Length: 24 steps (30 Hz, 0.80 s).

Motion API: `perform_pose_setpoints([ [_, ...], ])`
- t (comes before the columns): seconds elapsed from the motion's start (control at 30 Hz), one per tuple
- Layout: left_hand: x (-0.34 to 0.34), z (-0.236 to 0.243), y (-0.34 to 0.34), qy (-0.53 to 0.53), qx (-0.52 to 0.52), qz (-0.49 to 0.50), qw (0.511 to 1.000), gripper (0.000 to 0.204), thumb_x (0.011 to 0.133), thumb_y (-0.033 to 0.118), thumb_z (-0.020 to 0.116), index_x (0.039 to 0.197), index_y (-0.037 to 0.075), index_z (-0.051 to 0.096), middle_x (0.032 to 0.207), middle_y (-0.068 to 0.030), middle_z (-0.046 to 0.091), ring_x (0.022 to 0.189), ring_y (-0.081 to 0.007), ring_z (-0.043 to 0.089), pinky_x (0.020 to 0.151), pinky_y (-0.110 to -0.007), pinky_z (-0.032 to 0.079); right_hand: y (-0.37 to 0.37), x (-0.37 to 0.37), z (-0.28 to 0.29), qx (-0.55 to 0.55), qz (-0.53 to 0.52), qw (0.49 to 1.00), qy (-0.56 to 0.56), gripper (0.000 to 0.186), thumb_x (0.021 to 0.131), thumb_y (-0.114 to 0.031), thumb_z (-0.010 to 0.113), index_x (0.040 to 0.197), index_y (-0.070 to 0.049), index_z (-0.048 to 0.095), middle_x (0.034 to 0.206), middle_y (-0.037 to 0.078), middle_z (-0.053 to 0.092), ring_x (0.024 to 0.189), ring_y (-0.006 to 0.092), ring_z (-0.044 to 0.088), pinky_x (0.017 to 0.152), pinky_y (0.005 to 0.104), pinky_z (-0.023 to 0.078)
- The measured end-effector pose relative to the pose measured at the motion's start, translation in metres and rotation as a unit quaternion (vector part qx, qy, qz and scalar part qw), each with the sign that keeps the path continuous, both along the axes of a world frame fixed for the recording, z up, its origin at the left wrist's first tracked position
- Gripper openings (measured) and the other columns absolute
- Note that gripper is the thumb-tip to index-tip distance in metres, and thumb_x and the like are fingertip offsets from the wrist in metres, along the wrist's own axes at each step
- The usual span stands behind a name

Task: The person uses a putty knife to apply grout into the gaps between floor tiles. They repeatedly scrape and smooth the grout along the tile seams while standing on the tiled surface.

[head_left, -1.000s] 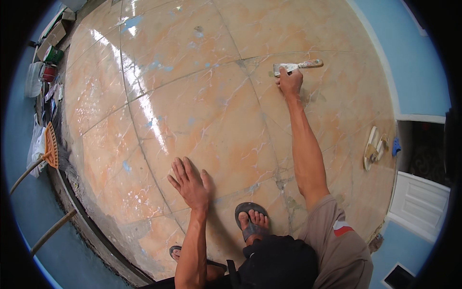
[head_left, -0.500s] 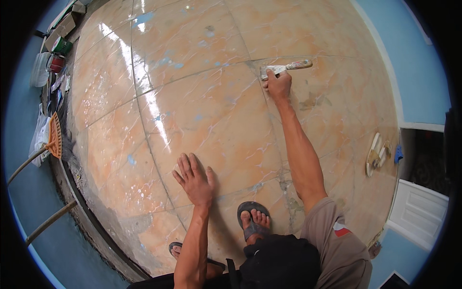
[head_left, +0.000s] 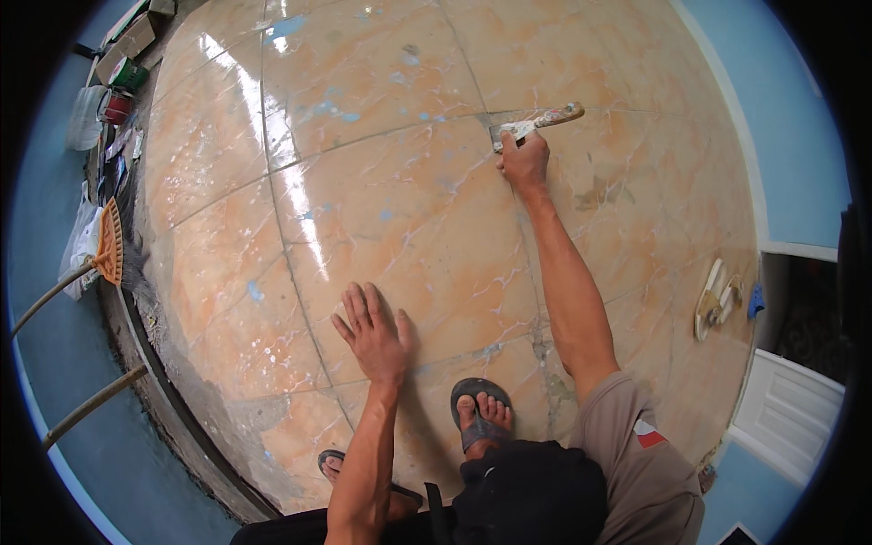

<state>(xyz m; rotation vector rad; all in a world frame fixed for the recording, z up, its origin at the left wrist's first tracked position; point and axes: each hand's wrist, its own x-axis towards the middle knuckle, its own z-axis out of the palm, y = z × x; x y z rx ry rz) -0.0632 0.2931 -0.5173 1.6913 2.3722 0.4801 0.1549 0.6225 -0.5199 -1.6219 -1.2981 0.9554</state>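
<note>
My right hand [head_left: 523,162] is closed on a metal scraper [head_left: 563,113] with a paint-smeared wooden handle, its blade low on the tiled floor [head_left: 409,236] where grout lines cross. Light blue and white paint spots mark the orange-beige tiles. My left hand [head_left: 372,331] lies flat on a tile, fingers spread, holding nothing. Below it are my feet in dark flip-flops [head_left: 481,427], one partly hidden by my left forearm.
Along the left wall lie cardboard [head_left: 132,45], a green can [head_left: 127,74], a red can [head_left: 116,111], a clear container [head_left: 84,123] and an orange broom [head_left: 111,241]. Pale slippers [head_left: 710,304] and a blue object [head_left: 756,302] sit right, by a dark opening [head_left: 799,300].
My right hand and the scraper have moved leftward to the grout crossing. My left hand appears slightly higher in view and further right. The whole view has shifted a little.
</note>
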Motion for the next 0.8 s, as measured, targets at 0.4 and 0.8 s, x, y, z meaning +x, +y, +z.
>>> perform_pose_setpoints([
  [0.4, -0.001, -0.002, 0.0, -0.005, -0.001, 0.003, 1.0, 0.079, 0.095, 0.031, 0.066, 0.164, 0.005, 0.038, 0.172, -0.0204, 0.034, 0.163, -0.0365, 0.026, 0.13, -0.064, 0.009, 0.009, -0.012, -0.014, 0.038, -0.012, 0.999, -0.032, 0.022, 0.099, -0.017, 0.072, 0.094, 0.003, 0.067, 0.066, 0.01, 0.07, 0.049, 0.018, 0.069, 0.043, 0.0331, 0.053],
  [0.8, 0.001, 0.001, 0.001, -0.008, -0.003, 0.006, 1.0, 0.079, 0.094, 0.03, 0.068, 0.163, 0.004, 0.039, 0.171, -0.021, 0.036, 0.162, -0.0372, 0.027, 0.13, -0.065, 0.009, 0.028, -0.028, -0.002, 0.014, -0.014, 0.999, -0.048, 0.027, 0.095, -0.017, 0.07, 0.091, 0.01, 0.069, 0.072, 0.019, 0.074, 0.057, 0.0297, 0.075, 0.054, 0.0404, 0.061],
])
